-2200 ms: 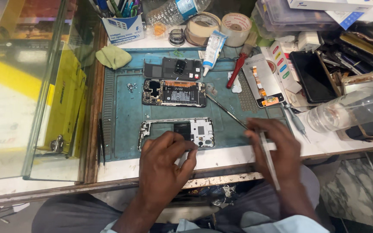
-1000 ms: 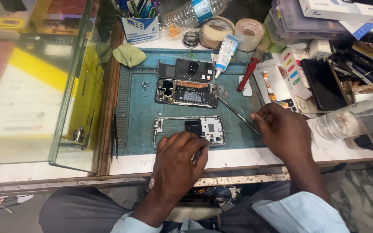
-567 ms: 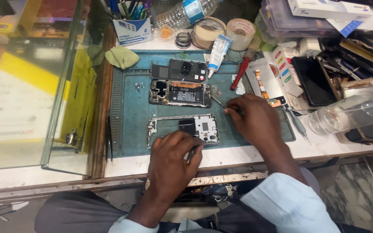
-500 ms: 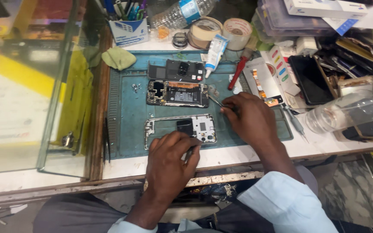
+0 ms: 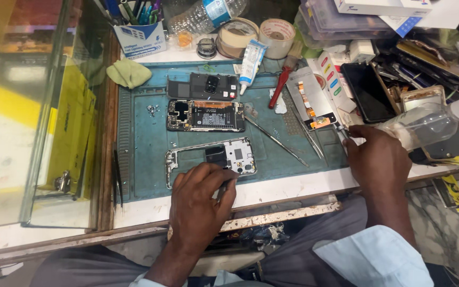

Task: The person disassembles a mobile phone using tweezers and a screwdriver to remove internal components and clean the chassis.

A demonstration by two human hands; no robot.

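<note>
Cluttered bench (image 5: 293,187), teal mat (image 5: 150,143); room seemingly a workshop.

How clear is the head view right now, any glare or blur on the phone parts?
Head view: the phone frame under the left hand and the circuit board are sharp and evenly lit; the glass case at the left shows yellow reflections; the right hand is slightly soft; shadows are faint; the clear bottle shows mild glare.
</note>
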